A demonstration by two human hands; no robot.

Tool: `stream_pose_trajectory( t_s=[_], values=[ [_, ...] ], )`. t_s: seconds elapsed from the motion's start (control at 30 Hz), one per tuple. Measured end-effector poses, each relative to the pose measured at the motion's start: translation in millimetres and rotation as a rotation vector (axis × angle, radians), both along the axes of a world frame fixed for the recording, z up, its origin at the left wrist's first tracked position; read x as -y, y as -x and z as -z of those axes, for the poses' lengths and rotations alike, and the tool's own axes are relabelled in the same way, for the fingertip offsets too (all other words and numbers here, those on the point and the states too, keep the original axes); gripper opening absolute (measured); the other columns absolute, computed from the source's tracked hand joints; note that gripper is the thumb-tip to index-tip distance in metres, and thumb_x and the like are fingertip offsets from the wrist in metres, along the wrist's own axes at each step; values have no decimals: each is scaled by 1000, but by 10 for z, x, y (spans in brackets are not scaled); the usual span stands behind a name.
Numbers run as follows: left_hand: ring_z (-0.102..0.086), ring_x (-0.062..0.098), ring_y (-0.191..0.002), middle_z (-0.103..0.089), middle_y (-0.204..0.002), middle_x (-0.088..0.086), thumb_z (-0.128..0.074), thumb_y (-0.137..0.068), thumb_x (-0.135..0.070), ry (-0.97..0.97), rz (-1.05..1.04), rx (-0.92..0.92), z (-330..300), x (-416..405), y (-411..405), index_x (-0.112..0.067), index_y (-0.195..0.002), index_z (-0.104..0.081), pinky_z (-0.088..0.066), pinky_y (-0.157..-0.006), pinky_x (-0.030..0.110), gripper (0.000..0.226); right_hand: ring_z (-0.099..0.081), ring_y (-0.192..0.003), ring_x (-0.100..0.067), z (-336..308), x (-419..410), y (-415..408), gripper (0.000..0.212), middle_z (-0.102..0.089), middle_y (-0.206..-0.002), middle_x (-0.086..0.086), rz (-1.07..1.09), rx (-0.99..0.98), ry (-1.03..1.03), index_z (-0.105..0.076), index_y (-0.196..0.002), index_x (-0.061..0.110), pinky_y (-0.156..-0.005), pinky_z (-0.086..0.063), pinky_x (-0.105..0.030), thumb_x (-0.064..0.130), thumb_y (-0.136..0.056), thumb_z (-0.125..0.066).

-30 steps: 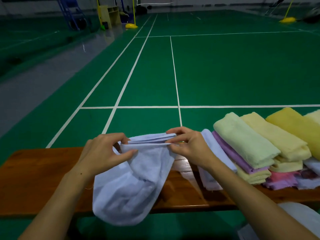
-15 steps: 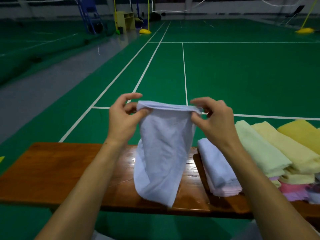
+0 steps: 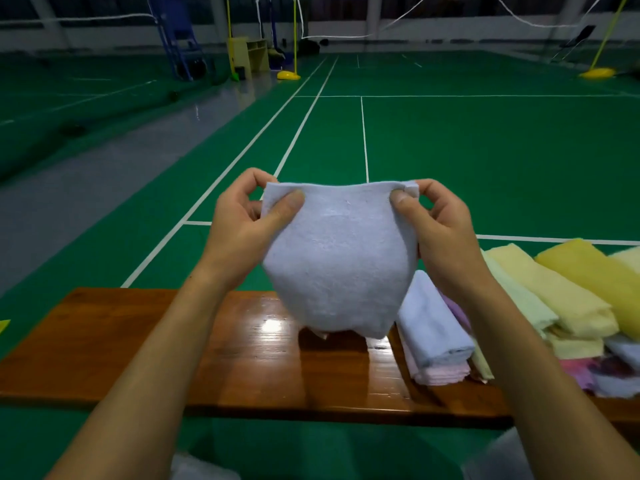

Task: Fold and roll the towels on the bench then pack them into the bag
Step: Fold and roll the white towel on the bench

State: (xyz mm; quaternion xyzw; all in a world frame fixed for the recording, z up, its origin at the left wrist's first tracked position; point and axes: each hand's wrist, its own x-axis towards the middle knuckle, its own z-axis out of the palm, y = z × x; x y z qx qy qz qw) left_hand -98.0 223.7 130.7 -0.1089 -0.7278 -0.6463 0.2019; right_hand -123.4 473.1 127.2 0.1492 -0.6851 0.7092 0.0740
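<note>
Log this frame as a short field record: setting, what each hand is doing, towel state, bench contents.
setting: indoor court, green floor, wooden bench
left hand: pinches top left corner of blue towel
right hand: pinches top right corner
towel state: held up above the bench, folded, hanging, lower edge near the bench top
bench contents: towel pile at right, folded, blue, pink, green, yellow
bag: not clearly in view

I'm looking across green court floor [image 3: 485, 161], white lines [image 3: 363, 133] running away from me. Grey walkway strip [image 3: 86, 188] on left (glossy, catching light). Blue umpire chair [image 3: 180, 39], yellow net-post bases [image 3: 288, 75], sagging net [image 3: 450, 15] at far wall.
</note>
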Motion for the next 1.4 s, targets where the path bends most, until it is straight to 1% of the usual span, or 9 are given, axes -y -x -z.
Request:
stream_pose_trajectory(
  t_s=[0.13,0.3,0.37,0.47,0.7,0.83,0.93,1.17,1.4],
  values=[
    [-63,18,-63,-68,-75,1,-69,-97,-13,-99,88,90,-63,45,-91,-8,-98,-55,-53,-54,29,15,-64,-71,-32,-108,-52,-106,22,-72,-95,-34,-28,85,7,-64,-112,6,-65,-48,-46,24,-101,-70],
    [-70,33,-83,-76,-98,27,-77,-95,-15,-97,111,423,374,190,98,-4,-106,-66,-55,-78,48,19,-62,-59,-17,284,-30,199,17,-73,-76,-9,20,228,-167,-69,-100,10,-49,-46,-27,26,-96,-74],
    [-68,31,-78,-76,-92,29,-82,-93,-20,-15,52,490,674,232,235,-4,-105,-64,-52,-72,45,27,-61,-60,-17,634,21,401,22,-72,-75,-5,30,305,-231,-70,-96,10,-54,-49,-30,31,-93,-78],
    [-64,15,-56,-75,-68,6,-83,-92,-25,128,-82,520,1105,279,472,-9,-96,-58,-47,-53,28,30,-60,-65,-13,1207,151,662,25,-70,-76,2,98,314,-374,-70,-87,15,-60,-45,-26,37,-90,-81],
    [-57,23,-61,-72,-74,13,-87,-85,-37,167,-320,545,1868,302,915,-21,-87,-57,-47,-61,39,33,-49,-63,-16,1890,411,914,28,-55,-67,7,262,262,-513,-57,-77,22,-57,-36,-33,37,-93,-75],
    [-64,20,-73,-71,-80,0,-88,-84,-34,185,-395,553,1990,299,1061,-23,-88,-60,-52,-67,33,31,-62,-81,-19,1968,429,1026,18,-67,-83,7,282,259,-565,-68,-97,19,-67,-42,-31,37,-96,-72],
    [-71,13,-92,-75,-92,-12,-87,-84,-39,232,-448,496,1948,360,1065,-31,-94,-66,-62,-79,44,25,-67,-95,-15,1929,411,1031,30,-72,-108,2,269,207,-570,-68,-123,11,-85,-52,-31,30,-99,-71],
    [-75,13,-81,-80,-89,-3,-73,-99,-16,366,-68,402,1625,233,449,-18,-93,-78,-60,-73,31,8,-69,-89,-3,1729,224,603,9,-73,-102,11,-20,83,-631,-71,-109,21,-81,-58,-23,25,-101,-69],
    [-70,-2,-106,-77,-109,-24,-72,-99,-23,736,312,468,1779,373,-261,-29,-111,-80,-57,-98,26,16,-66,-98,-4,1848,-24,-161,16,-70,-106,14,-319,-2,-807,-70,-113,27,-88,-57,-28,36,-100,-68]
  ],
)
